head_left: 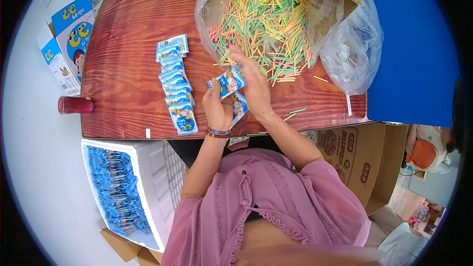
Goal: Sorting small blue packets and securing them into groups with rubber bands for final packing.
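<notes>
In the head view, the left hand (pixel 215 106) grips a blue-and-white printed sachet (pixel 228 83) between thumb and fingers, above the wooden tabletop (pixel 128 34), just in front of the heap of pastel candy sticks (pixel 268 24). The right hand (pixel 257 88) has its fingers stretched out beside the sachet's far end; whether its thumb pinches the edge, I cannot tell. A second sachet (pixel 240 108) shows between the wrists (held or lying there, the view does not settle it).

For clean handling, I would keep the left pinch near the serrated end, light enough not to crush the thin contents, and steady the other end with the right fingertips. The overlapping column of sachets (pixel 177 86) lies near, to the left; a packet laid there should go down flat and square, printed face up, with the loose sticks kept clear.
</notes>
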Motion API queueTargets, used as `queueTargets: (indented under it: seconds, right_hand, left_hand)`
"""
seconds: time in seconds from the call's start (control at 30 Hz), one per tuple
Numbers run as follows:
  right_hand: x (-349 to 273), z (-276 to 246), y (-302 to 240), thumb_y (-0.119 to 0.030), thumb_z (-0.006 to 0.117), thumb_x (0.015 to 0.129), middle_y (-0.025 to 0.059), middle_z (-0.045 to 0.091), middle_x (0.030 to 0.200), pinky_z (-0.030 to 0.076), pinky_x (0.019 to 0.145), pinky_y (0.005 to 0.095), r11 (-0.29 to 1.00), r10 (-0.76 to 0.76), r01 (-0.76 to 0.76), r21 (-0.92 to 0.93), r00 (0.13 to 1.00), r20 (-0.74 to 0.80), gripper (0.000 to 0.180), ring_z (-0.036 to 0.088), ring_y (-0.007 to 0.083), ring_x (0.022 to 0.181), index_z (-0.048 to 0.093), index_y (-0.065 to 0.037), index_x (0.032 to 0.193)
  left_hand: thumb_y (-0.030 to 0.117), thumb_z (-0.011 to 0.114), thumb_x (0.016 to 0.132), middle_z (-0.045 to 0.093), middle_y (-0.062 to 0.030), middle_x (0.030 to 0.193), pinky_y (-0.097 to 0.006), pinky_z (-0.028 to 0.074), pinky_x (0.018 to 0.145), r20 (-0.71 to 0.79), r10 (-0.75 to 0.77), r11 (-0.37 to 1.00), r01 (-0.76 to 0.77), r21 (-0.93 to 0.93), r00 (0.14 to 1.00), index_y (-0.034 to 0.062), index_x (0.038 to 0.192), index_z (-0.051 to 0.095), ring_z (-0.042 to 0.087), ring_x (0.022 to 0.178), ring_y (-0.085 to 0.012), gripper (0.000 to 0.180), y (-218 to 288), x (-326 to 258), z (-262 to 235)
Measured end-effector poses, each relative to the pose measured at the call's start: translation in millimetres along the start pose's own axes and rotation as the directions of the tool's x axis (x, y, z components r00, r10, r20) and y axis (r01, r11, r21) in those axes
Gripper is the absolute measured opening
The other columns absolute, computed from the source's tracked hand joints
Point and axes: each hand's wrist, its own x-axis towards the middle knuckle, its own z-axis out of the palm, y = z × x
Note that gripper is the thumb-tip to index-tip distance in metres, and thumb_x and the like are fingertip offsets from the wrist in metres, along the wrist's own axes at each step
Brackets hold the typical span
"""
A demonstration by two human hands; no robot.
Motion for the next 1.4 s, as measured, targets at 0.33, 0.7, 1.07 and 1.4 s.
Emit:
queueTargets:
  seconds: [0.33, 0.7, 1.07, 1.4]
  right_hand:
    - [14, -76, 29, -0.016, 0.061, 0.087, 0.0106, 0.066, 0.093, 0.05, 0.077, 0.0316, 0.796, 0.322, -0.151, -0.586, 0.926, 0.198, 0.022, 0.066, 0.0197, 0.089, 0.063, -0.003, 0.103]
    - [23, -31, 64, -0.01, 0.062, 0.074, 0.0177, 0.065, 0.082, 0.054, 0.062, 0.0424, 0.289, 0.205, 0.314, -0.904, 0.903, 0.379, 0.012, 0.066, 0.0341, 0.07, 0.064, 0.0, 0.08]
    - [27, -10, -18, -0.006, 0.06, 0.09, 0.0042, 0.065, 0.076, 0.036, 0.042, 0.0171, 0.933, 0.212, -0.252, 0.257, 0.962, 0.172, 0.004, 0.059, 0.0066, 0.058, 0.057, -0.004, 0.089]
    - [24, 2, -11, -0.001, 0.061, 0.086, 0.0026, 0.056, 0.091, 0.043, 0.071, 0.0236, 0.982, 0.111, -0.02, -0.186, 0.861, 0.496, 0.009, 0.052, 0.0093, 0.085, 0.064, -0.001, 0.094]
  left_hand:
    - [0.028, 0.054, 0.097, 0.066, -0.0101, 0.107, -0.04, 0.046, 0.095, 0.027, 0.025, 0.991, -0.022, -0.129, 0.999, 0.0003, 0.105, 0.06, 0.062, 0.103, -0.022, 0.03, 26, -2, -16]
    - [0.026, 0.057, 0.096, 0.065, -0.0046, 0.101, -0.032, 0.047, 0.077, -0.073, 0.05, 0.993, -0.057, -0.103, 0.996, 0.0092, 0.103, 0.058, 0.06, 0.088, -0.0176, 0.019, 36, -7, -17]
    - [0.026, 0.054, 0.097, 0.067, -0.0075, 0.104, -0.035, 0.05, 0.081, 0.037, 0.065, 0.994, -0.062, -0.089, 0.997, 0.0041, 0.104, 0.059, 0.063, 0.096, -0.0181, 0.024, 40, -13, -15]
    - [0.027, 0.05, 0.099, 0.065, -0.0115, 0.109, -0.042, 0.051, 0.09, 0.019, 0.081, 0.99, -0.078, -0.114, 0.997, -0.0002, 0.11, 0.058, 0.064, 0.1, -0.0222, 0.031, 44, -18, -24]
